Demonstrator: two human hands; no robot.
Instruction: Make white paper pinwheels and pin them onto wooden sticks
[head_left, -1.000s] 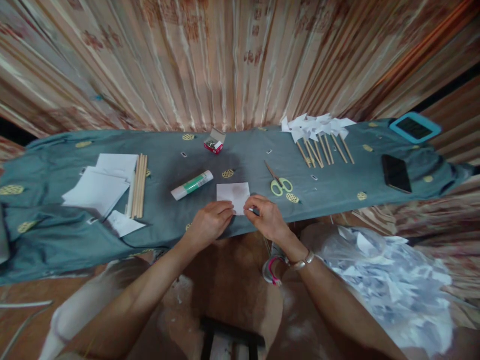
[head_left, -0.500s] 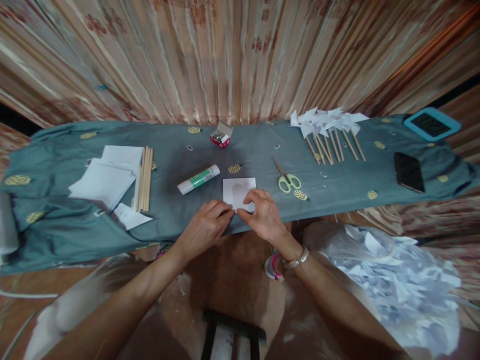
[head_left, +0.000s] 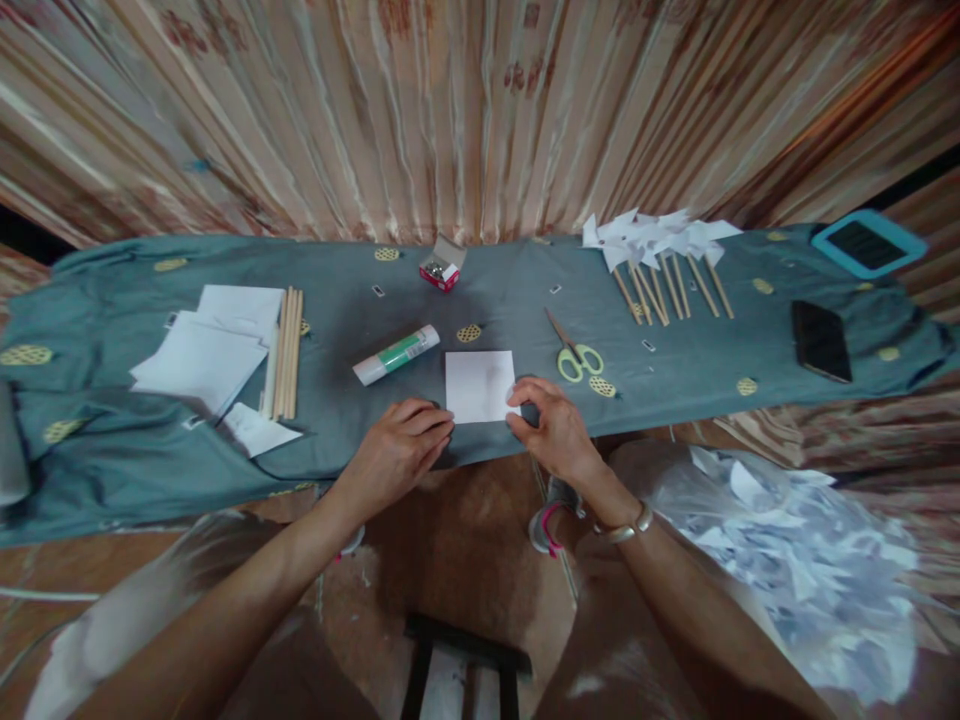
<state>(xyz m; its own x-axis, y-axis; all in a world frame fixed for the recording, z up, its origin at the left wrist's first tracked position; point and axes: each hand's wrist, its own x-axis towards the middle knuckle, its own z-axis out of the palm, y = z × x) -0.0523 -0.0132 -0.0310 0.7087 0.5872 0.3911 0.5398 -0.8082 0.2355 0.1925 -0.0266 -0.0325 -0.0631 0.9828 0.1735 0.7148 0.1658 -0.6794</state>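
Observation:
A white paper square lies flat on the grey-green cloth near its front edge. My left hand rests on the cloth with its fingers curled together, their tips at the square's near left corner. My right hand pinches the square's near right corner with thumb and fingers; a metal bracelet is on that wrist. A glue stick lies just left of the square, and yellow-handled scissors lie just right of it.
A stack of white sheets and wooden sticks lie at the left. Several paper pinwheels on sticks, a black phone and a blue-cased tablet lie at the right. A small red box stands at the back. Paper scraps fill a bag below.
My hands have moved apart along the square's near edge, from its middle out to its two near corners. The square now lies flat and fully in view.

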